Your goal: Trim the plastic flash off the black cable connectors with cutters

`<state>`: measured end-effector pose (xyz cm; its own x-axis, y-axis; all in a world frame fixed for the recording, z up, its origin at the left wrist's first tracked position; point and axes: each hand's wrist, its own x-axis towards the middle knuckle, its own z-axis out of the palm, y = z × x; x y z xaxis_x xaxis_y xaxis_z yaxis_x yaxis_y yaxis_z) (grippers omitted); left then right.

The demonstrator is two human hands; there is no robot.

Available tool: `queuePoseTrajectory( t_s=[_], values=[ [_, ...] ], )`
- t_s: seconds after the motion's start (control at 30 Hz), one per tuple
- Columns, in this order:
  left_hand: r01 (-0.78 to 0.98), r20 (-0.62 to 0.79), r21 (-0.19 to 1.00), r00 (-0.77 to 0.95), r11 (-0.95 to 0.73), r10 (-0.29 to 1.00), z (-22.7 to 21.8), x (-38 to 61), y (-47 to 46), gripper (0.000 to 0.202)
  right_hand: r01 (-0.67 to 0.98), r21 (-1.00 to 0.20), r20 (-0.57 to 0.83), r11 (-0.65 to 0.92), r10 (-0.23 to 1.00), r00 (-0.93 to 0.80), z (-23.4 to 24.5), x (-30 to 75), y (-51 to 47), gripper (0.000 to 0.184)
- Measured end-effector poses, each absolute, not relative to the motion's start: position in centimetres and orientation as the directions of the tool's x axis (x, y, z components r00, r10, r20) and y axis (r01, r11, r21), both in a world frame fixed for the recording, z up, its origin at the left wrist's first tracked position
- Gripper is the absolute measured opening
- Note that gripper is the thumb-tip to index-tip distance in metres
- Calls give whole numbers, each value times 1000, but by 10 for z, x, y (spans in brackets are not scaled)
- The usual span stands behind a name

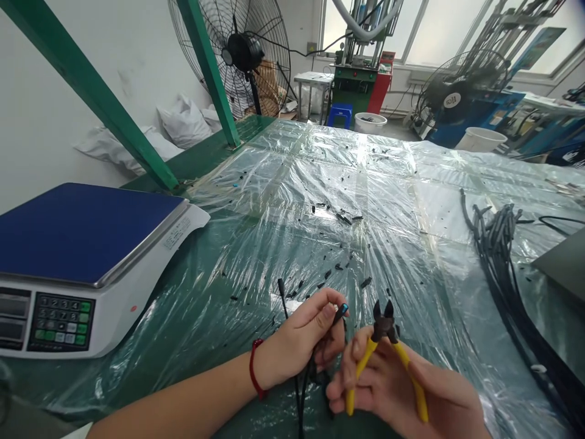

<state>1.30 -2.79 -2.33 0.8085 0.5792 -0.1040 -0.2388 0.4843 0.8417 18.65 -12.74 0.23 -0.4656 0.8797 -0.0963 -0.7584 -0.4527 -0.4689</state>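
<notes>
Over film-covered bench (196,292) strewn with black scraps (366,282), grips black cable (339,314) in left hand (311,326), holds spread yellow-handled cutters (382,329) in right hand (388,378).

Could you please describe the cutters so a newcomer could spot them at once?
Find the plastic-covered table, then the right hand over its near part. The cutters sit in it, dark jaws spread, their yellow handles unlike the black cable bundle at right.
</notes>
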Motion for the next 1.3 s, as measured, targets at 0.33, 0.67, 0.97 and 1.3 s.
queuePoseTrajectory(
  t_s=[0.33,0.67,0.97,1.3],
  values=[
    [-115,-140,913,814,392,564,-20,11,-17,33,-777,-417,-118,-472,875,-469,-2,179,-122,45],
    [66,-24,998,659,-26,751,-3,1,5,18,-814,-398,-139,-423,905,-402,-4,178,-121,41],
    [-108,-99,953,769,282,631,-10,-1,4,16,-781,-353,-108,-515,852,-512,-12,166,-130,41],
    [-114,-71,966,744,231,665,-7,-1,3,16,-769,-316,-135,-556,828,-544,-13,161,-131,41]
  ],
)
